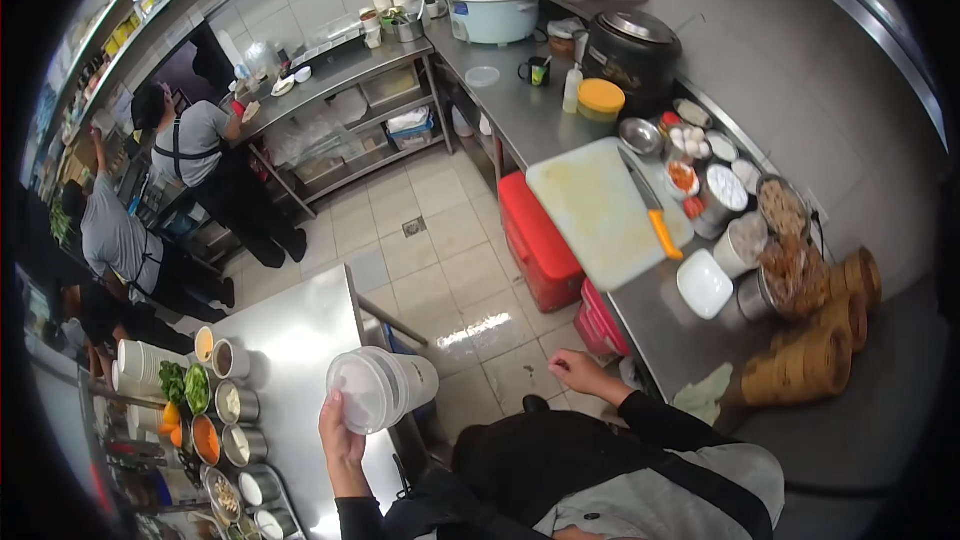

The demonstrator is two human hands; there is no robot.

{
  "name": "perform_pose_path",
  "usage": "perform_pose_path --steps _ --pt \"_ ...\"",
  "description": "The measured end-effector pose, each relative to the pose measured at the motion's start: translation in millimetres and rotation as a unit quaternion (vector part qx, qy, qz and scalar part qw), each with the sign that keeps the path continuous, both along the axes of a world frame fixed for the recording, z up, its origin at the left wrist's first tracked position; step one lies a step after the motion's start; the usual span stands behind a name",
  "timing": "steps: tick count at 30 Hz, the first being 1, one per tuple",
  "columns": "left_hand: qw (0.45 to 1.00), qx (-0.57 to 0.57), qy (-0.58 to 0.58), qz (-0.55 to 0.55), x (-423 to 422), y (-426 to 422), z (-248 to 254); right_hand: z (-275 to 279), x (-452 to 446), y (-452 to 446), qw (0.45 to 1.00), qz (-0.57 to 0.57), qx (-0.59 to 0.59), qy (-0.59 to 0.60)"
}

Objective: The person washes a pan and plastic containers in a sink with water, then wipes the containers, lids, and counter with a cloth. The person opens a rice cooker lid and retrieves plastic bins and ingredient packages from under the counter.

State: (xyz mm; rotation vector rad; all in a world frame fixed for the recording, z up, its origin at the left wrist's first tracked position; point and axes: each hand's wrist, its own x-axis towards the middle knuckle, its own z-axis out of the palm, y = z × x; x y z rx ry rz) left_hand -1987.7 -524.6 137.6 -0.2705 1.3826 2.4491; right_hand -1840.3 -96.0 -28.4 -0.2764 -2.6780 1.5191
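Pale floor tiles are bordered by a steel table at eight o'clock. Holding seems the step in hand: plastic containers, at seven, are grasped by the left hand, its fingers spread along the side; steady support is called for. At five, the right hand is loosely curled; whether fully closed cannot be told.

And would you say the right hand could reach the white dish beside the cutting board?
Probably yes, perhaps leaning slightly: the right hand seems empty, and the white dish sits uncovered with bare counter in front.
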Motion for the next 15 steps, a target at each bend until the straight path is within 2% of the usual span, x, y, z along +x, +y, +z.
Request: perform_pose_path --steps 2,5,10,13,14,15 --pt "1.000 0.007 -0.004 -0.006 -39.0 25.6 -5.1 19.7 -59.8 5.3 0.997 0.064 0.031 0.041" --pt "1.000 0.010 -0.021 -0.015 -99.1 49.8 -18.9 24.8 -146.9 8.8 0.998 0.048 -0.034 0.039" --pt "1.000 -0.008 -0.007 -0.020 -221.8 72.8 -42.6 7.2 -265.1 29.5 0.997 0.058 0.028 0.053" --pt "0.999 -0.038 -0.005 -0.028 -313.0 94.8 -51.3 0.1 -322.1 65.1 0.997 0.023 0.071 0.028" --pt "0.998 -0.052 -0.021 -0.037 -348.1 95.1 -72.9 -5.3 -329.8 68.0 0.997 0.001 0.077 0.008" --pt "0.995 -0.066 -0.015 -0.074 -378.9 102.8 -77.1 1.7 -341.5 67.6 0.998 -0.034 0.038 -0.041"
